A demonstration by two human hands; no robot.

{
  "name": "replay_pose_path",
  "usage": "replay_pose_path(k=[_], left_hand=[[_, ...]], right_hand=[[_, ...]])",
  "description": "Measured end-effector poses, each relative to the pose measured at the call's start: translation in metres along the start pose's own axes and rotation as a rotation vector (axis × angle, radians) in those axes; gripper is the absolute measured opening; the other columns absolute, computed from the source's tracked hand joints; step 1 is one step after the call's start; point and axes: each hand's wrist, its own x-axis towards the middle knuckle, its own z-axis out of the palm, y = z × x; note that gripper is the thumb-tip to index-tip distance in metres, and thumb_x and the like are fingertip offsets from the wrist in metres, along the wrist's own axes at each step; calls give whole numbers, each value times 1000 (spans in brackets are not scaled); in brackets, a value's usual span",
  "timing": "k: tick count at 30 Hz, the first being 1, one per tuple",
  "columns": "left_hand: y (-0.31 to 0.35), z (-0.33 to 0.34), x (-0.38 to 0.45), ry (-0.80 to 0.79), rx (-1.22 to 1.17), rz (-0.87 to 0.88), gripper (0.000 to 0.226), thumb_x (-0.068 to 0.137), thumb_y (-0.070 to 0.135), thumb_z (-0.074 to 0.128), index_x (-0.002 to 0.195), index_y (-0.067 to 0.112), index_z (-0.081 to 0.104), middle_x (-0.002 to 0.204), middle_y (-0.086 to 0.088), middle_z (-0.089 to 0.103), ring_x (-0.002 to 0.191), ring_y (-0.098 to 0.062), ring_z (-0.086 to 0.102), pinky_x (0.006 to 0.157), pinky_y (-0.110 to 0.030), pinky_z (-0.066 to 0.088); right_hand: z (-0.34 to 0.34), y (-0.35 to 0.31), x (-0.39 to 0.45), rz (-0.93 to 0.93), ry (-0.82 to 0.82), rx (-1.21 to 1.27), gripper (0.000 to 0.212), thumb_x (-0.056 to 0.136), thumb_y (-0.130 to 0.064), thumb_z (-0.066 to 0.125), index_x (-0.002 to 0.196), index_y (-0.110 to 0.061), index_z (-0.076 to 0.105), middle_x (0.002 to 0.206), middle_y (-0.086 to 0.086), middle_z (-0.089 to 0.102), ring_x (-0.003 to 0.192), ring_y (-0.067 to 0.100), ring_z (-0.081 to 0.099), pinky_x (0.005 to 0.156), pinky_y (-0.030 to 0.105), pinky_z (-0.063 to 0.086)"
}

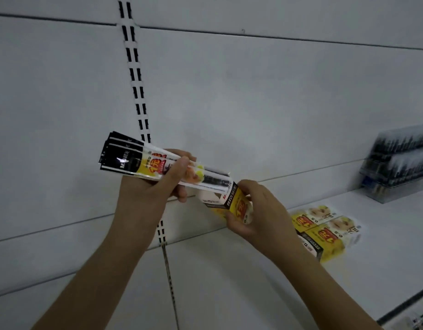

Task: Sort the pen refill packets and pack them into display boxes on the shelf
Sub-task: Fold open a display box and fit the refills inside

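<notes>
My left hand (162, 184) is wrapped around a thin sheaf of pen refill packets (143, 160), fingers curled closed over their middle. The packets are long, flat, glossy plastic sleeves, black at the far end with a yellow and red printed band, and they fan slightly at the black tips. Their near end is tucked into the open mouth of a small display box (231, 201), a rectangular cardboard carton printed yellow, white and black. My right hand (255, 215) grips that box from below and the side, fingers closed on it, holding it above the shelf (229, 294). The shelf is smooth, matte white metal. Toward its right edge, two more yellow cartons (324, 232) lie side by side, blurred. Farther back on the right sits a clear plastic tray of dark pens (398, 167).
</notes>
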Motion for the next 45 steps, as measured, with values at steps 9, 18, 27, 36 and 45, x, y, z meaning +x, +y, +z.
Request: replay_pose_path(k=[9, 18, 27, 36, 45], left_hand=[[-5, -27, 18, -76, 128, -116, 25, 83, 27, 67, 99, 9, 73, 84, -14, 73, 51, -15, 55, 51, -27, 50], [-14, -19, 15, -102, 262, -145, 11, 88, 16, 69, 95, 9, 71, 72, -6, 73, 50, -13, 60, 49, -24, 52], [-13, -7, 9, -121, 398, -187, 40, 72, 47, 70, 104, 23, 68, 68, 8, 70, 49, -7, 59, 45, -14, 43], [-4, -23, 18, -19, 431, -184, 17, 91, 32, 66, 103, 21, 68, 82, -1, 73, 63, -17, 69, 49, -26, 50], [-16, -7, 2, -192, 678, -204, 14, 87, 29, 71, 102, 29, 72, 78, 13, 74, 40, -10, 61, 47, -21, 49]], right_hand=[[28, 2, -15, 13, 226, 147, 52, 77, -48, 63, 119, -20, 53, 105, -10, 53, 93, 2, 47, 77, 5, 36], [30, -1, -22, -51, 240, 86, 50, 77, -45, 68, 115, -15, 58, 106, -5, 58, 95, -3, 42, 79, 2, 34], [33, -2, -24, -47, 277, 94, 51, 76, -47, 66, 116, -19, 53, 106, -7, 56, 94, -4, 41, 72, 4, 35], [34, 0, -23, -55, 294, 105, 50, 77, -48, 64, 116, -19, 51, 106, -10, 53, 94, -4, 41, 74, 3, 35], [34, -2, -24, -194, 323, 82, 52, 76, -43, 69, 116, -14, 53, 109, -7, 52, 94, 8, 52, 80, 8, 37]])
